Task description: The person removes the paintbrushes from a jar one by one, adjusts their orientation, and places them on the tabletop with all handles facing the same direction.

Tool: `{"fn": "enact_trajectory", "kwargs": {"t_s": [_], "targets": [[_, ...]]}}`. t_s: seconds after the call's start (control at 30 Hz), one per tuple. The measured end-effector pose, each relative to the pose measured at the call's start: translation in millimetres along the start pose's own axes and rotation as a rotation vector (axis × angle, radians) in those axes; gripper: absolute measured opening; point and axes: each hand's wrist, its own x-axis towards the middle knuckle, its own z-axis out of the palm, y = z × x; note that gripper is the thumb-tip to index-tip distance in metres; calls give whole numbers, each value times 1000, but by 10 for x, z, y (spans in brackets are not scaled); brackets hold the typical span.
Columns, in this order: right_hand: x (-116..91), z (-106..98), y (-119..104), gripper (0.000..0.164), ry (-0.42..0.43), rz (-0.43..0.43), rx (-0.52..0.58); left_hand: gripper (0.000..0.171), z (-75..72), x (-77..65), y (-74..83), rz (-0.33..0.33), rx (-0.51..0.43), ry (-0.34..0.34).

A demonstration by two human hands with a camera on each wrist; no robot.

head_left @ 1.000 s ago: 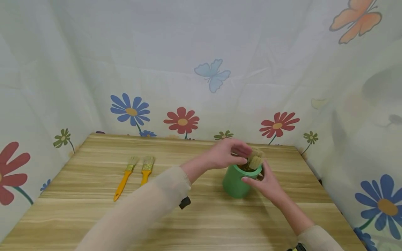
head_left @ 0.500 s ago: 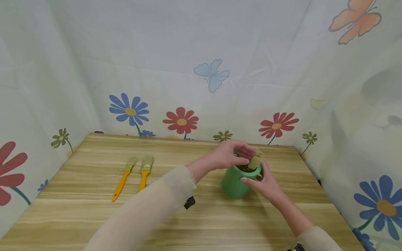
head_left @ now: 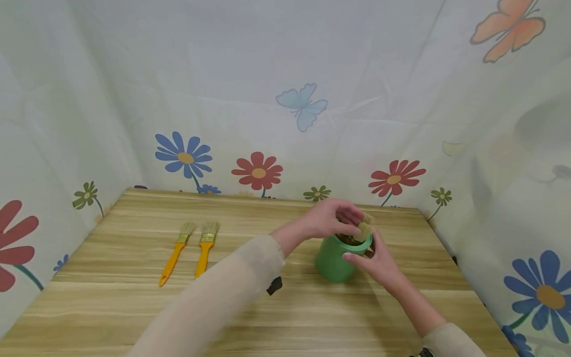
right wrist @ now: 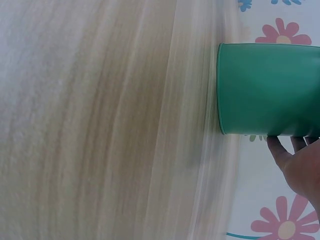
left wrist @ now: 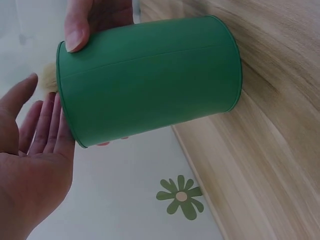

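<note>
On the table a green pot (head_left: 335, 263) stands upright, with brush bristles (head_left: 366, 229) poking out above its rim. My right hand (head_left: 379, 260) grips the pot at its right side near the rim, the thumb in front and the fingers round the side. Above the pot's mouth is my left hand (head_left: 334, 218), its fingers extended beside the bristles. The left wrist view shows this left hand (left wrist: 42, 165) with straight fingers at the rim and the thumb apart. How much the brushes inside fill the pot is hidden.
Two paintbrushes with yellow handles, one further left (head_left: 175, 255) and one beside it (head_left: 206, 248), lie on the wooden table (head_left: 285, 322). A white cloth (head_left: 223, 74) printed with flowers and butterflies surrounds the table at the back and sides.
My left hand has shifted slightly right over the pot's mouth, and the bristles there have moved a little lower. My right hand and the pot stay in place.
</note>
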Motion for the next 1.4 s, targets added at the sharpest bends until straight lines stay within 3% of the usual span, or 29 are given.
{"fn": "enact_trajectory", "kwargs": {"t_s": [0.37, 0.6, 0.87, 1.17, 1.4], "targets": [[6, 14, 17, 82, 18, -24, -13, 31, 92, 21, 26, 12, -47, 21], [-9, 10, 7, 78, 11, -18, -26, 28, 157, 83, 3, -14, 16, 37], [-6, 21, -2, 78, 12, -18, -26, 12, 206, 97, 0, -22, 96, 102], [-5, 21, 7, 85, 21, -19, -19, 11, 102, 40, 7, 13, 52, 153], [0, 26, -3, 90, 22, 6, -11, 12, -92, -78, 142, 33, -34, 207]]}}
